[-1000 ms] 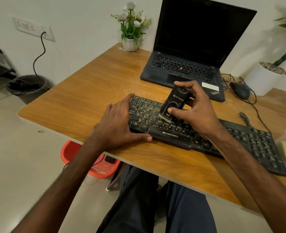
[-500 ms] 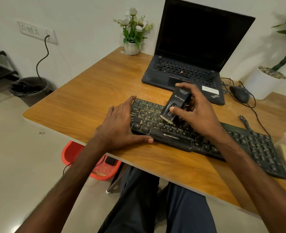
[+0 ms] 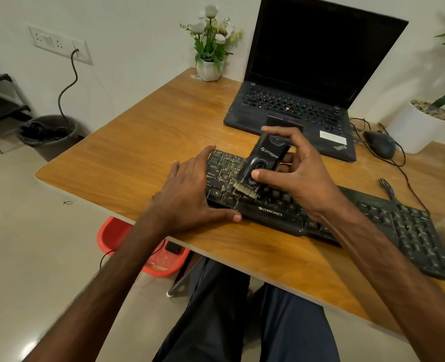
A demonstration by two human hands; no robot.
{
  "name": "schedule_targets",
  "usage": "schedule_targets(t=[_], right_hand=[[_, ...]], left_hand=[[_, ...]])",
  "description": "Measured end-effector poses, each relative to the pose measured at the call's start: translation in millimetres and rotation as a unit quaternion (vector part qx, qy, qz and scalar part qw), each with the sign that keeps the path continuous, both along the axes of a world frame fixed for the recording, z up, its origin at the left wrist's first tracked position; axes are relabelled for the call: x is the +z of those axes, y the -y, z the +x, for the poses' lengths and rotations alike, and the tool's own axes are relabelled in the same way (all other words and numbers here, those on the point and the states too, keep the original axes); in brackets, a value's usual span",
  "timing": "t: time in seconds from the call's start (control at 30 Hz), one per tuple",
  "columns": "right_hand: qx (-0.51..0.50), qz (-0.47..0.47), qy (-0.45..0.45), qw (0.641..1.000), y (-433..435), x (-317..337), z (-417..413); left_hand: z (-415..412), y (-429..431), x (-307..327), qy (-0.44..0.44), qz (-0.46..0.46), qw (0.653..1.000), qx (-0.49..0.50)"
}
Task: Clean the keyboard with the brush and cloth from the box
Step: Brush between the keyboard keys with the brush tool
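The left hand (image 3: 190, 194) lies flat, fingers straight, on the left end of the Zebronics keyboard (image 3: 281, 213), with bare desk (image 3: 137, 152) left of it. The right hand (image 3: 299, 176) pinches the brush (image 3: 263, 160), which is tilted with its bristles down on the keys and its handle toward the laptop (image 3: 307, 108).

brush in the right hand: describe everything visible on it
The brush is a flat black body, plastic by its look, with white lettering and an oval recess low on its face. Pale bristles at its lower end touch the left-side keys of the keyboard. It stands tilted, pinched by the right hand.
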State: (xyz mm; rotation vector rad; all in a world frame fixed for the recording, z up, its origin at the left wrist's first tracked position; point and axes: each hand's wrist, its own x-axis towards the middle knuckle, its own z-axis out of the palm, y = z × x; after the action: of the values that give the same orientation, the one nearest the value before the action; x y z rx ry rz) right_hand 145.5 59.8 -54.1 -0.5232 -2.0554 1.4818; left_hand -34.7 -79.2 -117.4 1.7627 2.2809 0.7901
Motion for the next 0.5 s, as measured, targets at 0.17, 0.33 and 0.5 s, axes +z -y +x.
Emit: schedule_targets(t=[0.17, 0.33, 0.5], right_hand=[[-0.019, 0.218, 0.086, 0.972, -6.8, 2.5, -17.4], [-0.079, 0.258, 0.068, 0.960, -26.2, 13.6, -15.6], [0.087, 0.084, 0.032, 0.992, 0.0, -2.1, -4.8]], left_hand=[[-2.9, -1.8, -3.4, -0.024, -0.010, 1.000, 0.004], [-5.9, 3.1, 2.0, 0.057, -0.005, 0.998, -0.009], [-29.9, -1.0, 24.8, 0.116, -0.095, 0.985, -0.080]])
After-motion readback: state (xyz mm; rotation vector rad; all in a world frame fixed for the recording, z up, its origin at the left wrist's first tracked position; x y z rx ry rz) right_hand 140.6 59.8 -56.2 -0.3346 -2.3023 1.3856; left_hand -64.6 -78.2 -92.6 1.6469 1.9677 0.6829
